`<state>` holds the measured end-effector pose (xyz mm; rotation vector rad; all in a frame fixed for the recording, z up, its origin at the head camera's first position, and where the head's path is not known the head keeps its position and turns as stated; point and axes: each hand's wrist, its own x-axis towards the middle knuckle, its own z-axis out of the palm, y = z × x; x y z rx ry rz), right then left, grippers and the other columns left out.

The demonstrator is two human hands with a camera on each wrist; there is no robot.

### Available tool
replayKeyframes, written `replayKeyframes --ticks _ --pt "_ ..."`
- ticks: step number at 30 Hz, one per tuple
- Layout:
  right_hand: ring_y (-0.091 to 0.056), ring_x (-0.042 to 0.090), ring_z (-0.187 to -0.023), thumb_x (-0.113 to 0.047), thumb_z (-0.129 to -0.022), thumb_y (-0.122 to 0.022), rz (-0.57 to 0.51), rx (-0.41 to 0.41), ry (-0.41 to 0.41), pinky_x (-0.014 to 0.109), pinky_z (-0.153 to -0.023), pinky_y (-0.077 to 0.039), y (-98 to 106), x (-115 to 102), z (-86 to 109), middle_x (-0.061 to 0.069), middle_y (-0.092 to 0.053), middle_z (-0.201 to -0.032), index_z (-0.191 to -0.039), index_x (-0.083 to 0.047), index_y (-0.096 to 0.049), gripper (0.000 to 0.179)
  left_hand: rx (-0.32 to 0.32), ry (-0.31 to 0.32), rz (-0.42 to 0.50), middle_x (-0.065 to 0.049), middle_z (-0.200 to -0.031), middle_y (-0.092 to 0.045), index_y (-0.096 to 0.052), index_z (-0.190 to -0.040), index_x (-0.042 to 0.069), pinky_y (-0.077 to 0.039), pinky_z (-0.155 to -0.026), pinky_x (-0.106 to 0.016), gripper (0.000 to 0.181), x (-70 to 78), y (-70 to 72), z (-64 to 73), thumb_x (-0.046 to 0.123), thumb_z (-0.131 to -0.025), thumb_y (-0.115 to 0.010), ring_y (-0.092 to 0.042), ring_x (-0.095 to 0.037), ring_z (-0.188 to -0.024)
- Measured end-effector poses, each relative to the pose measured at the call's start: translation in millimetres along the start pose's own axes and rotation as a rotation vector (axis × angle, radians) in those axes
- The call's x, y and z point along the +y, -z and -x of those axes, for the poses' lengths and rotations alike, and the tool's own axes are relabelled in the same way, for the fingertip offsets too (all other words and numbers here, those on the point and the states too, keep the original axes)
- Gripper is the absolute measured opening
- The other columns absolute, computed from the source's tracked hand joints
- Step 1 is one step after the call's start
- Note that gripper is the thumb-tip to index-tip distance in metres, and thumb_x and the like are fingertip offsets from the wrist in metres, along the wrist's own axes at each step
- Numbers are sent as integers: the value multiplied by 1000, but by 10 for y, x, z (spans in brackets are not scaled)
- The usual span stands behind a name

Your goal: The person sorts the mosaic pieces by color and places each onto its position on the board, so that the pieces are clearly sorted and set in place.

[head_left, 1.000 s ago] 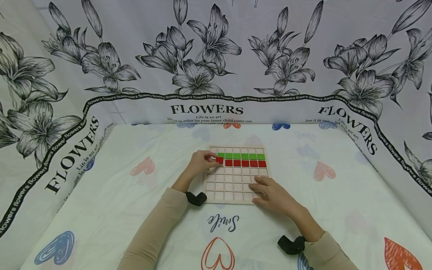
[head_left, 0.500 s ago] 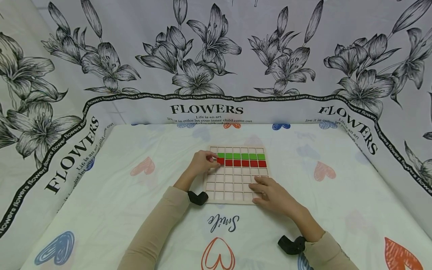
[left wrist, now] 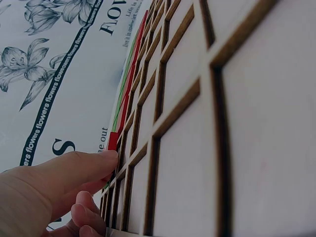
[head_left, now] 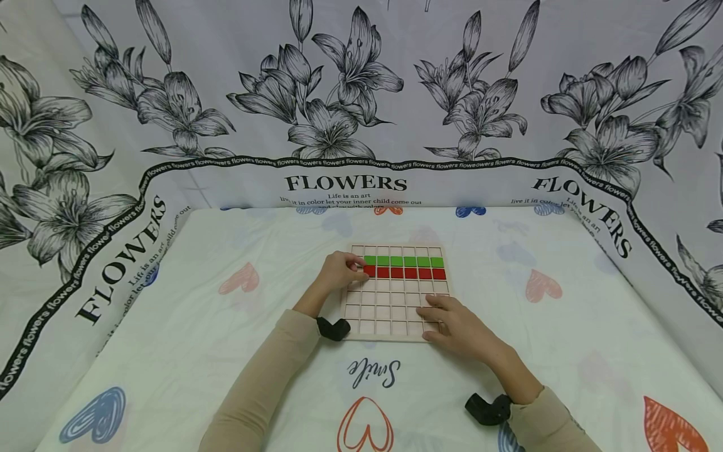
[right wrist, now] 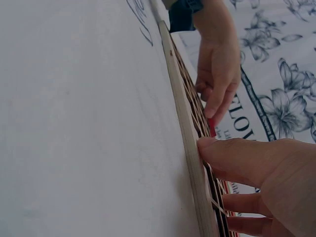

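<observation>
A pale wooden grid board (head_left: 375,312) lies on the table. Across its upper part runs a row of green square tiles (head_left: 391,260), with a row of red square tiles (head_left: 410,273) just below. My left hand (head_left: 337,270) is at the left end of the red row. Between its thumb and forefinger it pinches a red tile (left wrist: 113,141), which stands slightly higher than its neighbours in the left wrist view; the fingers cover part of it. My right hand (head_left: 460,329) rests on the board's lower right side, thumb on the near edge (right wrist: 186,123) and fingers loosely spread over the squares.
A white cloth with printed hearts (head_left: 240,278) covers the table. Flower-printed curtains (head_left: 350,94) hang behind and on both sides. A black wrist device (head_left: 334,329) sits by my left cuff, another black device (head_left: 488,410) by my right.
The red tile in my left hand has moved slightly right and down, into line with the red row's left end. My right hand has kept its place on the board.
</observation>
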<state>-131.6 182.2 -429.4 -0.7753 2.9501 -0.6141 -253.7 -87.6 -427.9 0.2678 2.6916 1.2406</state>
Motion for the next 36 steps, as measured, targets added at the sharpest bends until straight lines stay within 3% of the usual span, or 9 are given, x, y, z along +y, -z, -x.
replayKeyframes --ticks 27,36 --pt "-48 39 -131 -26 -85 -71 10 8 10 51 -104 -44 -26 12 -13 18 -54 -139 -127 -10 -64 45 0 32 15 4 -67 -50 -73 -102 5 -34 -58 -22 24 15 -1 25 15 -80 -76 -42 -11 -64" --pt "-48 39 -131 -26 -85 -72 26 7 29 52 -104 -44 5 30 -61 20 -54 -139 -125 -9 -65 44 48 12 64 1 -73 -55 -72 -105 4 -38 -60 -21 24 -16 83 69 14 -83 -72 -46 -11 -66"
